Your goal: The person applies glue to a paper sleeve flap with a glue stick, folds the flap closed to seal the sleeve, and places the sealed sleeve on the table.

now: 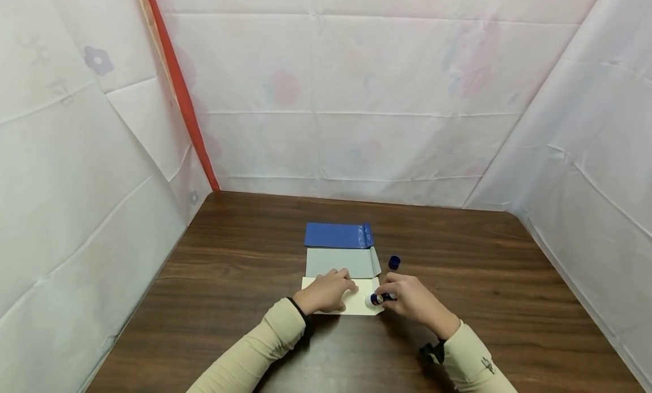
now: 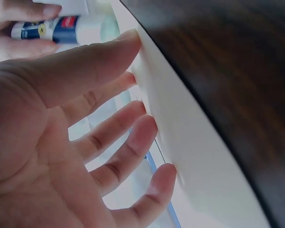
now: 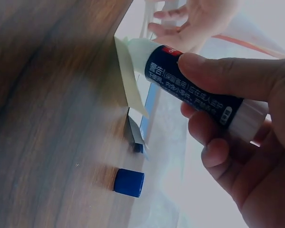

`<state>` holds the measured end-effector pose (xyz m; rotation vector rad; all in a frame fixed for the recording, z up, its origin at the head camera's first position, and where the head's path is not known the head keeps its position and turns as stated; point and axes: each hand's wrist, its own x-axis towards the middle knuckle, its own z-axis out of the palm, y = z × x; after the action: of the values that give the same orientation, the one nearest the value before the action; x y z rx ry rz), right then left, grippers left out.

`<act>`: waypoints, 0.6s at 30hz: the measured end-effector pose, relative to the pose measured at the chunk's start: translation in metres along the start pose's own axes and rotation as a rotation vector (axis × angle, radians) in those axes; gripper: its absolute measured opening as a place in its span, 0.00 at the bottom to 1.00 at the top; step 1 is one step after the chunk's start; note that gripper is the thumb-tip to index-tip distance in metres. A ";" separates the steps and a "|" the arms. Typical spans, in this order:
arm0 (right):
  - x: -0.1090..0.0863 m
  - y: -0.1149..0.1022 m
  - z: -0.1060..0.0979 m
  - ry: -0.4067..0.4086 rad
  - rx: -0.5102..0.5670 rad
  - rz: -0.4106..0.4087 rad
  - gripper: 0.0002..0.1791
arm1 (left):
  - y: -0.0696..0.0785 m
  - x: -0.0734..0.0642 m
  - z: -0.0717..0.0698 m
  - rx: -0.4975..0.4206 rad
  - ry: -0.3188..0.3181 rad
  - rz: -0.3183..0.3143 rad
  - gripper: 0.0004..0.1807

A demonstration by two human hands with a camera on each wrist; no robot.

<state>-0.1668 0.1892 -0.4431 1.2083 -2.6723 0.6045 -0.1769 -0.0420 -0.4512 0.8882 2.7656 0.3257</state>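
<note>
A cream paper piece [image 1: 359, 306], its right end folded up as a narrow flap [image 3: 127, 76], lies nearest the person. Fingertips of the left hand [image 1: 326, 292] press on its middle, the fingers spread and slightly bent. The right hand [image 1: 414, 301] grips a dark blue and white glue stick [image 3: 194, 85] by its barrel, thumb on one side and fingers around the other. The glue stick's uncapped white end is right at the cream flap. In the left wrist view the glue stick [image 2: 61, 29] shows beyond the left thumb.
Behind the cream piece lie a grey paper piece [image 1: 338, 263] and a blue one [image 1: 333, 235], both with folded right ends; white streaks mark the blue one's flap. A blue cap [image 1: 394, 262] stands to their right on the brown wooden table [image 1: 244, 251]. White sheeting [image 1: 356, 149] surrounds the table.
</note>
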 end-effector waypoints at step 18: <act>0.009 0.003 -0.007 0.054 0.013 0.095 0.13 | 0.002 0.001 0.001 0.006 -0.003 -0.008 0.20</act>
<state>-0.1759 0.1878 -0.4346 1.0571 -2.6967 0.6594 -0.1768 -0.0396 -0.4523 0.8777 2.7686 0.3144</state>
